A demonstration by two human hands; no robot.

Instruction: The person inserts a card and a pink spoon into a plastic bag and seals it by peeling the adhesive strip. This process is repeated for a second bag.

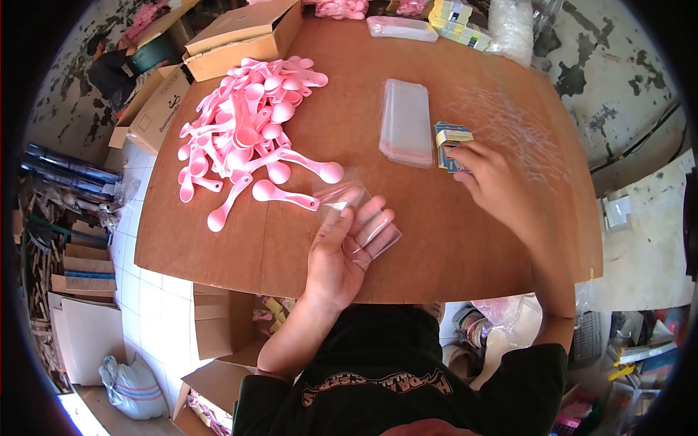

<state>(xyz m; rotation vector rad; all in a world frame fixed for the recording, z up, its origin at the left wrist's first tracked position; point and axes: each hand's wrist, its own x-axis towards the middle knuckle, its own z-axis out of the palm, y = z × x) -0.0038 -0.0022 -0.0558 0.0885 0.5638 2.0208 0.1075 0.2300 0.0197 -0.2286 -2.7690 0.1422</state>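
My left hand (338, 254), palm up, pinches a clear plastic bag (379, 243) under its thumb. The bag lies across the fingers. My right hand (494, 174) is at a small stack of blue and yellow printed cards (454, 136), its thumb and fingers closed on the near edge of a card. Left of the cards lies a stack of clear plastic bags (406, 120) with pinkish edges. A large heap of pink measuring spoons (251, 116) covers the table's left part. One loose pink spoon (285, 195) lies just beyond my left hand.
Thin clear strips (509, 131) are scattered on the right of the brown table (240, 265). A cardboard box (243, 40), more packed bags (402, 28) and bundled cards (459, 22) stand along the far edge. Another person (113, 73) sits at the far left.
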